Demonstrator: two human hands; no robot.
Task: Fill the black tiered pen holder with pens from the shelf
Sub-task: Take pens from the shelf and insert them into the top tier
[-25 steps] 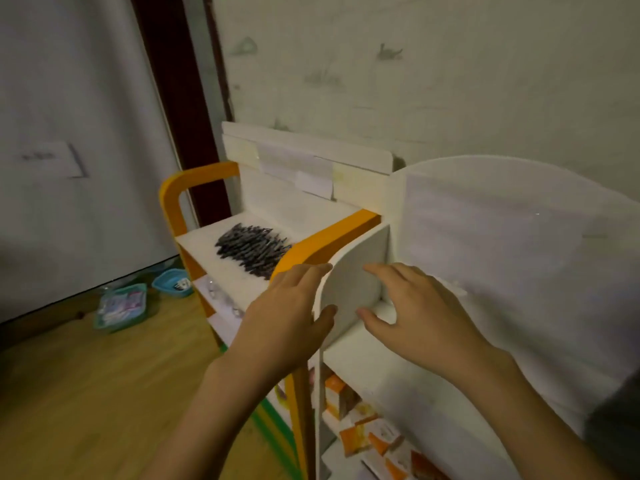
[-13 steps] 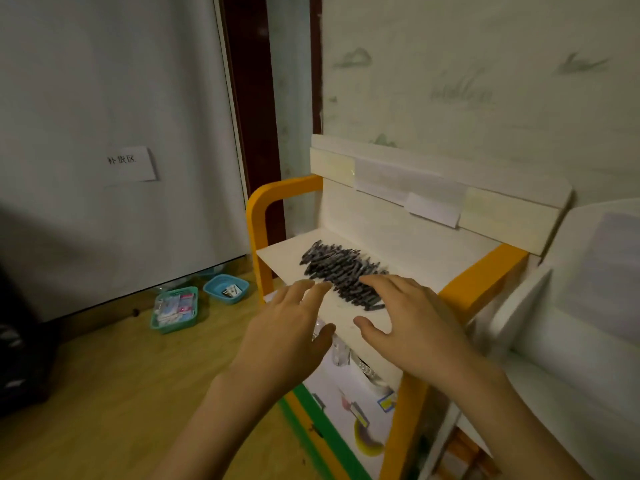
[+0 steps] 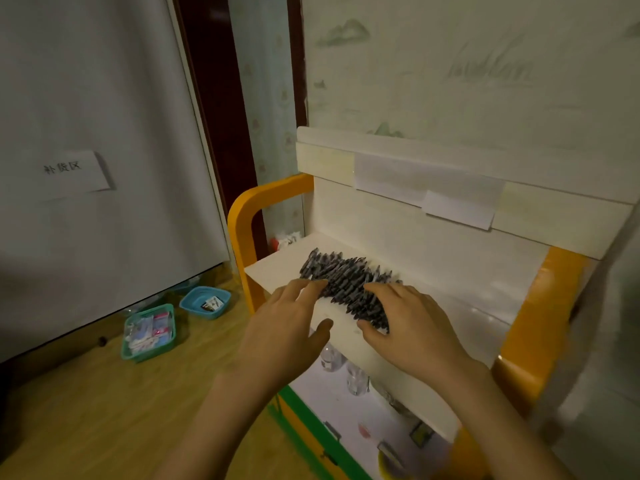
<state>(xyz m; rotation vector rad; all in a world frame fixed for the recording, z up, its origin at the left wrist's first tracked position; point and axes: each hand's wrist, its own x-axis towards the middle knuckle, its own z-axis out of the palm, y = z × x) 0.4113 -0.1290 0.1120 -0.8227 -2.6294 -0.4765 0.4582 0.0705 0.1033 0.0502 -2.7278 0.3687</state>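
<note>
Pen pile lies just beyond both our hands, left hand and right hand flat-fingered, empty (right overlaps pile).

A pale wallpapered wall with faint green landscape drawings is standing behind a white shelf unit with rounded orange side frames. A dark maroon door frame is running beside a grey panel bearing a white paper label. Two teal plastic baskets are sitting on the yellowish wooden floor, in dim light
</note>
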